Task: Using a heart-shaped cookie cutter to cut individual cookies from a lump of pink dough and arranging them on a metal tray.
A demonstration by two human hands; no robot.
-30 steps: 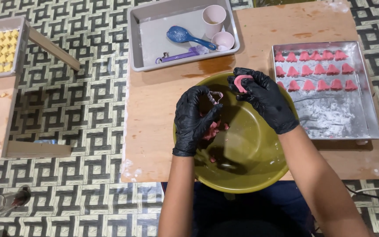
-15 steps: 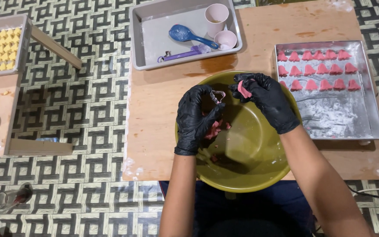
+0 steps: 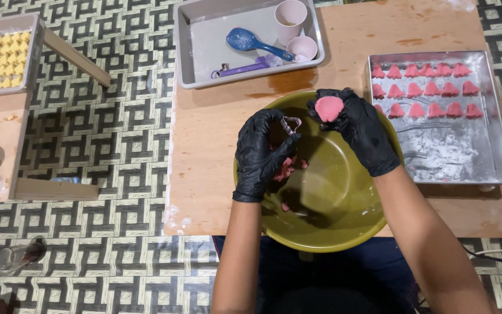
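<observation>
here, two black-gloved hands over one olive bowl (image 3: 344, 221): right hand (image 3: 352, 125), fingers closed round one smooth pink dough piece (image 3: 328, 108) above the rim; left hand (image 3: 262, 151), fingers pinching one small metal cutter (image 3: 290, 123); seventeen pink shapes (image 3: 422, 87) on one tray (image 3: 495, 163) on the counter (image 3: 204, 151)

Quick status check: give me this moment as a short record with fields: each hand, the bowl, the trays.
left hand: black-gloved left hand pinches a small metal cutter over the bowl
right hand: black-gloved right hand holds a pink dough piece
bowl: olive-green bowl on the wooden board, pink dough scraps inside
right tray: floured metal tray with rows of pink shaped pieces
far tray: grey tray with blue scoop, two cups
</observation>
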